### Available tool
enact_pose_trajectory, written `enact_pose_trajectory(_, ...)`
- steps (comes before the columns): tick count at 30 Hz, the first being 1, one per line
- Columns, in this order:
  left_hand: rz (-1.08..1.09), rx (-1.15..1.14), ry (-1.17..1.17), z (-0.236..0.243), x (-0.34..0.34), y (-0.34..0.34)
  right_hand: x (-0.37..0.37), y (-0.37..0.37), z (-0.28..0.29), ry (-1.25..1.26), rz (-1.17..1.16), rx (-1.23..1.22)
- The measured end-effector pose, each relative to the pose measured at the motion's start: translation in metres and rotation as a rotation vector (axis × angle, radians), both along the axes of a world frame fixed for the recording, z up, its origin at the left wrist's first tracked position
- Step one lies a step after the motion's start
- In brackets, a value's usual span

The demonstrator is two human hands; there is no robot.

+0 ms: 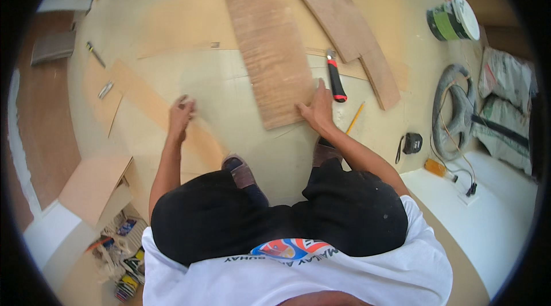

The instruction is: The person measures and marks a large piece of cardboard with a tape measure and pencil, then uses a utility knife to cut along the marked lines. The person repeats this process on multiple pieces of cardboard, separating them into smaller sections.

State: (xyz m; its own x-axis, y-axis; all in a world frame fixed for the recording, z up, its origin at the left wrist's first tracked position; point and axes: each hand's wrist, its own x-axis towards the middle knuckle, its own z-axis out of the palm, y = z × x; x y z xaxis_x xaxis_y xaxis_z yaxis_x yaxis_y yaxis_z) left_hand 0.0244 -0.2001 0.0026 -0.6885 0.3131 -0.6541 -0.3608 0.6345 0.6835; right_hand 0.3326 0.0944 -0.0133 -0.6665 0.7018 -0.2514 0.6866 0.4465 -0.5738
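Note:
A long brown plywood board (267,53) lies lengthwise in front of me, slightly blurred. My right hand (319,109) grips its near right corner, thumb on the top face and fingers along the right edge. My left hand (182,114) hangs over the floor to the left, apart from the board. Its fingers are curled and blurred, and whatever they hold, if anything, cannot be made out. Just beyond my right hand lies a red-and-black-handled tool (335,79) with a short metal head. A yellow pencil (356,117) rests by my right forearm.
A curved, notched wood piece (344,30) lies at the far right. Right of me are a black tape measure (412,143), a grey wheel-shaped thing (445,113) and a lidded bucket (447,23). Left are thin sheet offcuts (155,108), a cutter (96,54) and a tool pile (123,248).

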Motion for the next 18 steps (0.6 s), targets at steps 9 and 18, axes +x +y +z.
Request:
enact_pose_trajectory(9,-0.295,-0.327,0.439,-0.013,0.061,0.058,-0.017,-0.007,0.009,0.388,0.259,-0.196)
enact_pose_trajectory(18,-0.353,-0.563,0.390,0.013,0.089,0.075,0.060,0.180,0.031,-0.469,0.042,0.340)
